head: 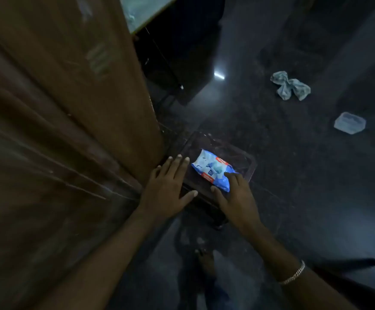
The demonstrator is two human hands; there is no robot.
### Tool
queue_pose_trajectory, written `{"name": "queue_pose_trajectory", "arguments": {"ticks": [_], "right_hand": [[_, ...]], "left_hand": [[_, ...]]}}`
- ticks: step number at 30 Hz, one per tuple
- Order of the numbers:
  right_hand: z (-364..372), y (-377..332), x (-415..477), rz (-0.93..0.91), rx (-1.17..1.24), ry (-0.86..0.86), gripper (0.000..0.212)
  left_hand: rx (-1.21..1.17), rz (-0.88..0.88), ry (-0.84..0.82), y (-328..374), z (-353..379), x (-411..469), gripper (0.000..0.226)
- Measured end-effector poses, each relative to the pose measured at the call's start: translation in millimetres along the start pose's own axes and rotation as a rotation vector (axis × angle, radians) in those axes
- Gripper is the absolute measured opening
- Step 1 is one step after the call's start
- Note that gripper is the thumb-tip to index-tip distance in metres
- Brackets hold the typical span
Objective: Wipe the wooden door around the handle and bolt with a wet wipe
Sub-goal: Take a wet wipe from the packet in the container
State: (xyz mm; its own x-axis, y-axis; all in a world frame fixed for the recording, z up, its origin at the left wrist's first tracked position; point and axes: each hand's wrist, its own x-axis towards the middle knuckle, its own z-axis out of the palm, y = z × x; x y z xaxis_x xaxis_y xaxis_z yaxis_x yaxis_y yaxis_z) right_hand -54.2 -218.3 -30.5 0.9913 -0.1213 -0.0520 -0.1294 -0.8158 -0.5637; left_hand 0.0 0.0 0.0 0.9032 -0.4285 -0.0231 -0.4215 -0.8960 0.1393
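Left hand (166, 189), right hand (238, 198) bare; forearms bare. Silver chain-link bracelet (292, 274) on right wrist. Bare foot (205, 261) below, dim.

A blue-and-white wet wipe pack (211, 170) with red strips lies flat on a small dark table (240, 157), just beside the scuffed brown wooden door (59, 108)
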Motion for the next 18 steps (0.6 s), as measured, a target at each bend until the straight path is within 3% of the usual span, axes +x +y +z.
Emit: {"name": "queue_pose_trajectory", "arguments": {"ticks": [4,18], "right_hand": [[33,44,44,0.113,0.018,-0.027,0.046],[175,151,149,0.149,-0.023,-0.109,0.031]], "left_hand": [[-0.014,0.011,-0.067,4,59,47,0.091],[-0.060,0.041,-0.272,14,264,135,0.092]]}}
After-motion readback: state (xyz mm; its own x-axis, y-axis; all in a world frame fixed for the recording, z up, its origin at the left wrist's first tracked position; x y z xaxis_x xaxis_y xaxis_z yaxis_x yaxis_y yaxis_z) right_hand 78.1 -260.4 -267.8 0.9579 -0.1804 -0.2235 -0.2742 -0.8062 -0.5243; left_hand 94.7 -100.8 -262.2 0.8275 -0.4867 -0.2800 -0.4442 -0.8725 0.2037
